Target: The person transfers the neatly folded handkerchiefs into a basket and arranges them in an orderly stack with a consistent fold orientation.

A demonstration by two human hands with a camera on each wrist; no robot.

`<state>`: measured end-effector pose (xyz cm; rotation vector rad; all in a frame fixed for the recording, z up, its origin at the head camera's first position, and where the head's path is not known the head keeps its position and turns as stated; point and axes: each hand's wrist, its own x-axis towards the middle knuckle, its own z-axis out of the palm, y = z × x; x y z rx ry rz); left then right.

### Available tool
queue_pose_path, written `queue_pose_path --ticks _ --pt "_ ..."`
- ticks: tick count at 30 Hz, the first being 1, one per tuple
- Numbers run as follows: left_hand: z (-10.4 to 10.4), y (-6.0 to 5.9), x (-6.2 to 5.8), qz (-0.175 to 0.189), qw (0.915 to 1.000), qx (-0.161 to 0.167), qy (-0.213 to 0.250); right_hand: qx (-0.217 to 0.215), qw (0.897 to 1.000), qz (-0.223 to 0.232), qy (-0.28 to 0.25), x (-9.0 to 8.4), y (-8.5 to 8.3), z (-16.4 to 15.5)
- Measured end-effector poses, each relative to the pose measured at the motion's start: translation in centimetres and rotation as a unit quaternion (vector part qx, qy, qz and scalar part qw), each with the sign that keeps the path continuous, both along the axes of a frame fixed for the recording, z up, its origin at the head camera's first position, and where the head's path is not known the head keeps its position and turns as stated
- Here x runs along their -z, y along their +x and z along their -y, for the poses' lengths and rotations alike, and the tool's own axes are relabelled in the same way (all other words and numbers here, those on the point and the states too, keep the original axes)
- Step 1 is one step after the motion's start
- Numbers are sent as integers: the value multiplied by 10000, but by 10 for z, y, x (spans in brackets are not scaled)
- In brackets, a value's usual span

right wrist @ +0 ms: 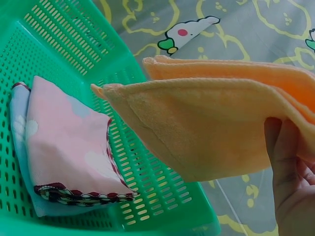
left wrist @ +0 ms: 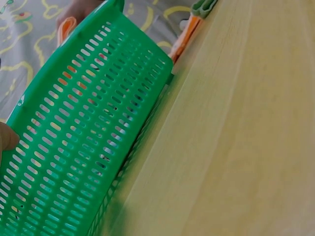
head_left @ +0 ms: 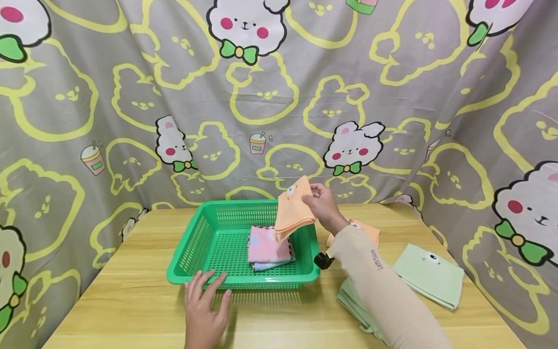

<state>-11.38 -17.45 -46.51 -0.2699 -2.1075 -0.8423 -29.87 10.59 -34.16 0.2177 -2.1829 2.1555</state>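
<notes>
A folded orange towel (head_left: 295,206) with a small eye print is pinched in my right hand (head_left: 324,206), held above the right end of the green basket (head_left: 244,279). In the right wrist view, thumb and fingers grip the orange towel (right wrist: 206,113) by one side, and its folded layers spread apart at the far end. Inside the basket a folded pink towel (right wrist: 69,137) with a dark patterned edge lies over a light blue one (right wrist: 19,115). My left hand (head_left: 206,308) rests its fairly straight fingertips against the basket's near rim.
Right of the basket, another orange towel (head_left: 366,232) lies partly behind my right arm. Folded light green towels (head_left: 429,274) lie farther right and under the forearm (head_left: 355,300). A patterned curtain (head_left: 279,106) hangs behind the wooden table (head_left: 131,310).
</notes>
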Motion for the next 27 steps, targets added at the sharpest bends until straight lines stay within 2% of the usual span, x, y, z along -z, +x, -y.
queue_pose_path --ticks 19,27 --pt "-1 0 0 -69 10000 21 0 -116 9994 310 -27 8 -2 14" --pt "-1 0 -1 -39 10000 17 -24 -90 9996 281 -41 11 0 25"
